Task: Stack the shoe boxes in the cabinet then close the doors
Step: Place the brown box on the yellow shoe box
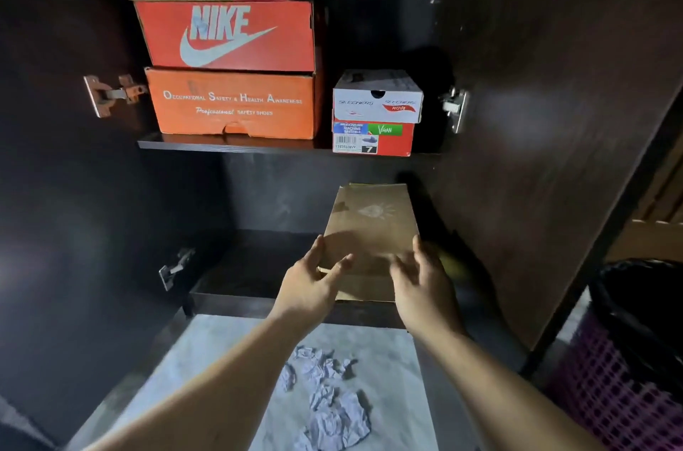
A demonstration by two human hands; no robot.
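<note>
Nearest us, crumpled pale paper wads (pixel 325 395) lie on a light marbled floor (pixel 229 347), and a purple plastic mesh basket (pixel 621 376) stands at the far right. Above the paper, our two bare forearms reach forward. Our left hand (pixel 310 284) and right hand (pixel 425 284) flank the near end of a plain brown cardboard shoe box (pixel 369 221), fingers spread and relaxed, touching or just leaving its sides; the blur hides which. The box rests lengthwise on the lower dark shelf (pixel 258 265) of the dark wooden cabinet (pixel 554 117), toward its right side.

Farther back, on the upper shelf (pixel 236 144), three orange-red cardboard boxes (pixel 229 36) sit stacked at the left, and a white-and-red Skechers box (pixel 377 110) sits at the right.

We judge the brown box's near end overhangs the shelf edge slightly. Left so, it could block the open right door (pixel 576 88) from shutting, or tip out if nudged.
</note>
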